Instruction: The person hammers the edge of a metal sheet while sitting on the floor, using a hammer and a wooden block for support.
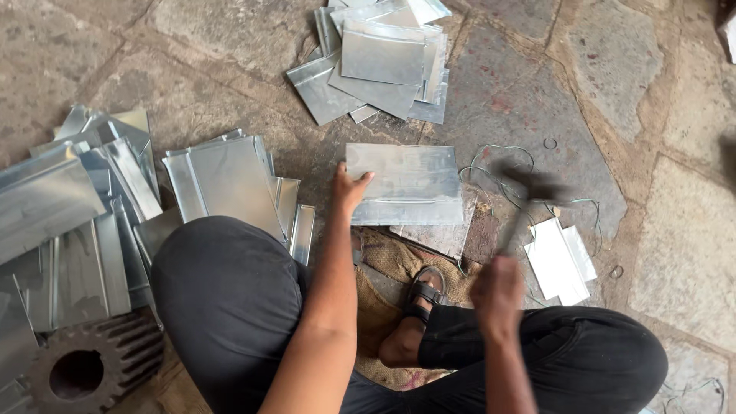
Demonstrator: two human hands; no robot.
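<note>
Your left hand (351, 186) pins the sheet (406, 184) flat; your right hand (497, 295) grips a motion-blurred hammer (529, 201).

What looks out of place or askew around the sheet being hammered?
Loose wire lies tangled on the stone floor right beside the metal sheet that the left hand steadies. The sheet piles are fanned unevenly. The hammer in the right hand is blurred; no damage shows.

A metal sheet (405, 184) lay at centre; sheet piles sat at twelve (379, 61) and nine o'clock (84, 215), a gear (84, 368) at eight.
</note>
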